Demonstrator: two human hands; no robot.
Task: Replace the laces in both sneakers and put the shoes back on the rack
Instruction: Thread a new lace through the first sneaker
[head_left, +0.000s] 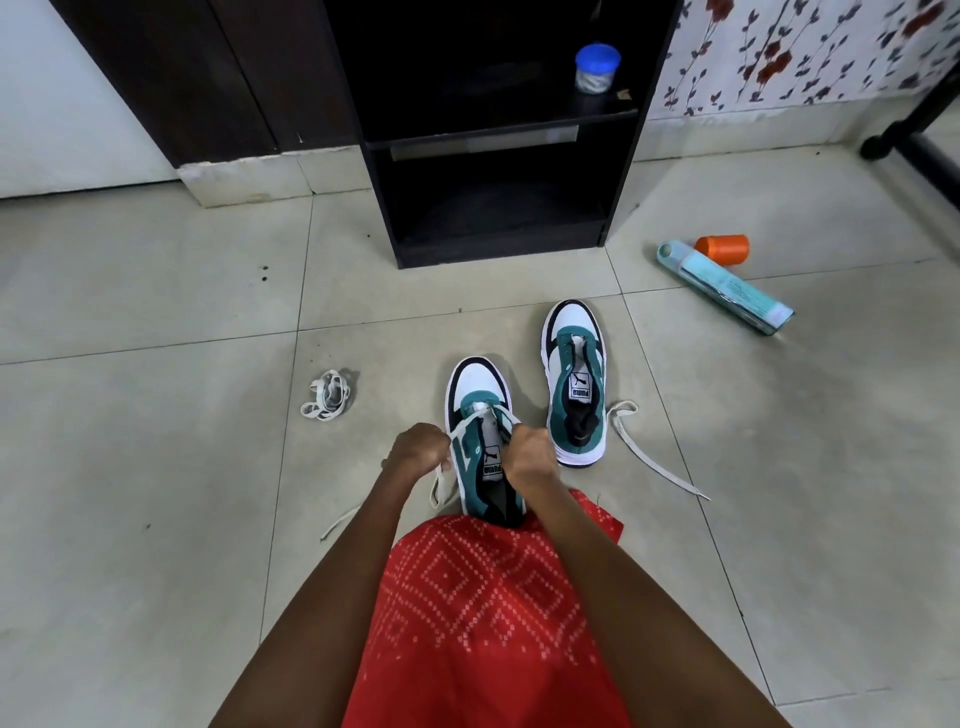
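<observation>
Two white, teal and black sneakers stand on the tiled floor, toes toward the rack. The near sneaker (480, 405) sits between my hands with a white lace (440, 486) threaded through its lowest eyelets. My left hand (418, 449) grips one lace end at the shoe's left side. My right hand (530, 452) is closed on the other end at the shoe's right side. The far sneaker (574, 374) stands unlaced to the right. A loose white lace (649, 457) lies beside it. A bundled lace (328, 395) lies to the left.
A black shoe rack (498, 145) stands ahead, with a blue-lidded jar (597, 67) on its upper shelf. A teal box (727, 286) and an orange cap (722, 248) lie on the floor to the right. A black furniture leg (904, 130) is at far right. My red patterned garment (483, 613) covers the foreground.
</observation>
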